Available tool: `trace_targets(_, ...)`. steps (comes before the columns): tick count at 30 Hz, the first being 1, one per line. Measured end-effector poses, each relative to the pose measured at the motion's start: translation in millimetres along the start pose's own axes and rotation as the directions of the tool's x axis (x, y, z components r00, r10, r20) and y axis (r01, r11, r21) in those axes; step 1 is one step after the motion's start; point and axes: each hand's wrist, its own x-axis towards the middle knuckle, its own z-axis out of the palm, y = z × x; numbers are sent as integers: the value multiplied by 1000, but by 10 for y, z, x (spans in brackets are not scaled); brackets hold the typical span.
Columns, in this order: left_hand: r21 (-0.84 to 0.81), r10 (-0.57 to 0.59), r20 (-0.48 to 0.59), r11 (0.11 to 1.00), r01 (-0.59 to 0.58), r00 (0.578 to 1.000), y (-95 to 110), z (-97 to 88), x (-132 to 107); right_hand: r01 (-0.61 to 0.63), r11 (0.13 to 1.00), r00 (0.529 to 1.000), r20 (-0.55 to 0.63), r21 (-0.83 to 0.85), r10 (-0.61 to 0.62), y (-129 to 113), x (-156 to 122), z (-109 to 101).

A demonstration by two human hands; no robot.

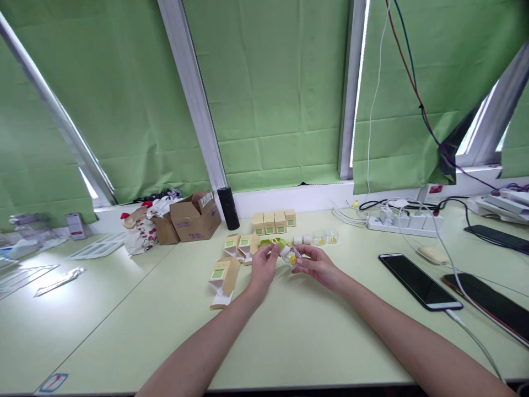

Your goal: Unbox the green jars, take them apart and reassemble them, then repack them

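Observation:
My left hand (264, 266) and my right hand (317, 264) meet above the pale green table (289, 331). Between them they hold a small clear bottle (289, 257) with a yellow label and a green and white top. The left fingers pinch the top end, the right fingers wrap the body. Just behind lie green caps (276, 241). Opened tan cartons (225, 275) lie to the left of my hands. A row of closed tan boxes with green labels (274, 221) stands further back.
Small clear jars (324, 237) sit right of the caps. A black phone (419, 280) on a cable and a second phone (491, 309) lie at right, near a power strip (405, 222). A black cylinder (228, 208), cardboard boxes (194, 216) and plastic bags (61, 278) are at left.

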Motion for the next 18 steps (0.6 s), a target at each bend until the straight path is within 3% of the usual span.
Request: trace_targets(18,42,-1,3,999,1,1000,-47,0,8,-5,1000,1000,20,1,5,-5,-3,14)
